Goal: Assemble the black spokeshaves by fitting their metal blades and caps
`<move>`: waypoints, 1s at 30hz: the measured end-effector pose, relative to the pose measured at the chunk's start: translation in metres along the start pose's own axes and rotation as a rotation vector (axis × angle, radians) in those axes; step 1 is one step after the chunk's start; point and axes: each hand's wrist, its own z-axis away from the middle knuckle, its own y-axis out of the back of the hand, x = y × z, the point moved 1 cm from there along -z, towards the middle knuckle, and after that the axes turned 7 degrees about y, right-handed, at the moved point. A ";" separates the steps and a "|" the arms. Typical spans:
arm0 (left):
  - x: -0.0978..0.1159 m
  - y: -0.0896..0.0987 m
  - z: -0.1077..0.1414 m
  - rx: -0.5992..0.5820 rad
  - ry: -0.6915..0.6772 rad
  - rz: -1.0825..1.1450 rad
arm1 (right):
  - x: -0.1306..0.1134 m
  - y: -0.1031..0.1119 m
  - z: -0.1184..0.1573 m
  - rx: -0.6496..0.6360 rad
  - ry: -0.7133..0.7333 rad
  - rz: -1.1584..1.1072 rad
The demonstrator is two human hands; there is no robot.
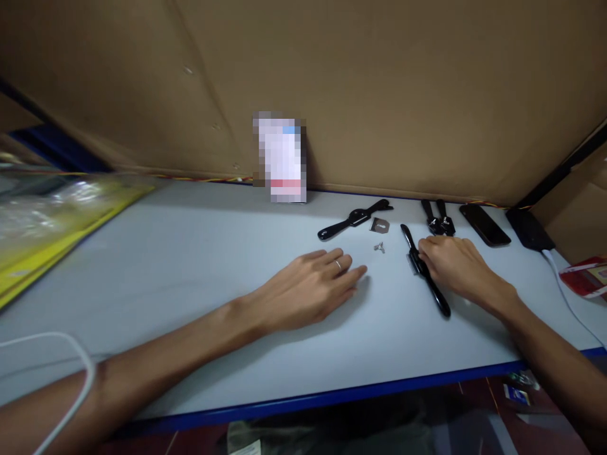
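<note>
My left hand [317, 287] is spread above the pale table [208, 253], fingers apart and holding nothing. On the right, my right hand [446, 262] has its fingers closed on a black two-handled tool [434, 287] near its middle, where a metal piece shows. Between and beyond my hands lies another black two-handled tool [355, 218], with a flat metal plate [380, 225] beside it. Small silvery screws [379, 248] rest just in front of the plate. Behind my right hand are more black handles [437, 215] with metal parts, partly hidden by the hand.
A dark phone [484, 224] and a black device [528, 230] with a white cable lie at the back right. A blurred upright card [284, 158] leans on the cardboard wall [379, 95]. Clear plastic and yellow material [95, 208] occupy the left. A red packet [585, 277] sits far right.
</note>
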 end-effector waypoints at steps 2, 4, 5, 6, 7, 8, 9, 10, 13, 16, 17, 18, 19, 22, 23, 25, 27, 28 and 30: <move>-0.011 -0.001 -0.001 0.043 0.097 0.000 | 0.010 -0.011 -0.009 0.085 -0.076 -0.048; -0.021 -0.006 -0.002 0.023 0.183 -0.002 | 0.018 -0.019 -0.017 0.161 -0.148 -0.053; -0.026 -0.009 -0.002 0.003 0.206 0.002 | 0.022 -0.023 -0.020 0.184 -0.173 -0.047; -0.029 -0.014 -0.002 -0.009 0.225 0.009 | 0.025 -0.025 -0.023 0.210 -0.195 -0.039; -0.033 -0.018 -0.002 -0.020 0.246 0.021 | 0.027 -0.026 -0.025 0.239 -0.206 -0.032; -0.035 -0.023 -0.001 -0.033 0.263 0.044 | 0.028 -0.026 -0.027 0.270 -0.206 -0.030; -0.037 -0.027 0.000 -0.050 0.267 0.073 | 0.028 -0.026 -0.028 0.303 -0.198 -0.034; -0.039 -0.031 0.000 -0.066 0.261 0.095 | 0.027 -0.026 -0.030 0.331 -0.180 -0.047; -0.039 -0.032 0.000 -0.061 0.241 0.096 | 0.019 -0.026 -0.032 0.361 -0.100 -0.127; -0.036 -0.022 -0.003 -0.056 0.242 0.036 | 0.009 -0.030 -0.032 0.339 -0.020 -0.226; -0.035 -0.018 -0.004 -0.072 0.250 0.005 | 0.007 -0.031 -0.032 0.332 0.006 -0.258; -0.033 -0.014 -0.005 -0.087 0.265 -0.027 | 0.004 -0.032 -0.032 0.327 0.028 -0.289; -0.032 -0.011 -0.006 -0.116 0.277 -0.053 | 0.003 -0.033 -0.032 0.324 0.049 -0.315; -0.029 -0.004 -0.009 -0.151 0.371 -0.101 | -0.001 -0.035 -0.032 0.313 0.092 -0.356; -0.028 -0.002 -0.009 -0.151 0.415 -0.104 | -0.003 -0.035 -0.034 0.303 0.102 -0.355; -0.026 -0.002 -0.009 -0.145 0.493 -0.106 | -0.004 -0.035 -0.039 0.274 0.126 -0.339; -0.025 -0.003 -0.008 -0.148 0.535 -0.099 | -0.004 -0.036 -0.047 0.239 0.144 -0.312; -0.025 -0.005 -0.008 -0.153 0.545 -0.098 | -0.003 -0.037 -0.052 0.222 0.146 -0.300; -0.025 -0.008 -0.006 -0.165 0.553 -0.095 | 0.002 -0.038 -0.064 0.190 0.140 -0.282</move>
